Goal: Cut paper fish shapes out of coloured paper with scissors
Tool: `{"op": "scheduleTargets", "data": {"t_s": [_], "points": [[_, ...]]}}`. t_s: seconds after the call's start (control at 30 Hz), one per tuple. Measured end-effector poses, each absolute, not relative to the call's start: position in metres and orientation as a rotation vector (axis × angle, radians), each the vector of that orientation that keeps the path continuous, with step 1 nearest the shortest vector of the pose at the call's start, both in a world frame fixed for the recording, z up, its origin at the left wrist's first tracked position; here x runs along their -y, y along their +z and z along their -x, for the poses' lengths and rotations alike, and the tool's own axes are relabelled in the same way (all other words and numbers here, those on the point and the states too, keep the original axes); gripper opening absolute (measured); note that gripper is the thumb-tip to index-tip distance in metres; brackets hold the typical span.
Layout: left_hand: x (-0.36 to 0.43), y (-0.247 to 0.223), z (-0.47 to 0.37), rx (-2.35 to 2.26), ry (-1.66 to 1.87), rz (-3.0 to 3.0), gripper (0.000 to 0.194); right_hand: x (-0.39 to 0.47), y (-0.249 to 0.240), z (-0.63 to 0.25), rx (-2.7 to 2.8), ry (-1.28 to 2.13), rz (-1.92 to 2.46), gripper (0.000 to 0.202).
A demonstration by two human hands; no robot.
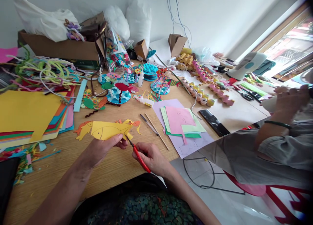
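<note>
My left hand [107,148] pinches the lower edge of a yellow paper piece [105,129] with fish outlines drawn on it. My right hand [151,158] is closed round the red handles of a pair of scissors [141,159]. The scissor blades meet the paper's right end, close to my left fingertips. Behind the left end of the yellow piece lie orange and yellow cut-out shapes [84,129]. More orange and yellow scraps show behind its right end. A pen [149,124] and a thin wooden stick [157,132] lie right of the paper.
Coloured sheets [26,111] are stacked at the left, with paper scraps [26,163] below. Pink, green and purple papers [181,120] and a black phone [214,122] lie at the right. Blue discs with paper fish [119,94] stand behind. Another person's hands [290,99] are at the far right.
</note>
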State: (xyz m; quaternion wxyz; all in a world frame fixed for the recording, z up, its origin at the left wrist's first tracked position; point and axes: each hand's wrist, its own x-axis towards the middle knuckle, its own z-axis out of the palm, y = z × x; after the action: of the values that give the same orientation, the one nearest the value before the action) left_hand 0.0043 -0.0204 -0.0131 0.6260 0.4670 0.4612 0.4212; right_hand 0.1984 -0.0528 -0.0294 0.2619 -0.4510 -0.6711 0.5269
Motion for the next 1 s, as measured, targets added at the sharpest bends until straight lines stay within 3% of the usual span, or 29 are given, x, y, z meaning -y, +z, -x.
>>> {"op": "scheduleTargets", "data": {"t_s": [0.87, 1.0], "points": [[0.018, -0.003, -0.008, -1.074, 0.905, -1.044, 0.007, 0.051, -0.031, -0.203, 1.974, 1.239, 1.251, 0.035], [0.016, -0.005, -0.001, -1.052, 0.965, -0.962, 0.016, 0.049, -0.032, -0.206, 1.992, 1.233, 1.261, 0.037]]}}
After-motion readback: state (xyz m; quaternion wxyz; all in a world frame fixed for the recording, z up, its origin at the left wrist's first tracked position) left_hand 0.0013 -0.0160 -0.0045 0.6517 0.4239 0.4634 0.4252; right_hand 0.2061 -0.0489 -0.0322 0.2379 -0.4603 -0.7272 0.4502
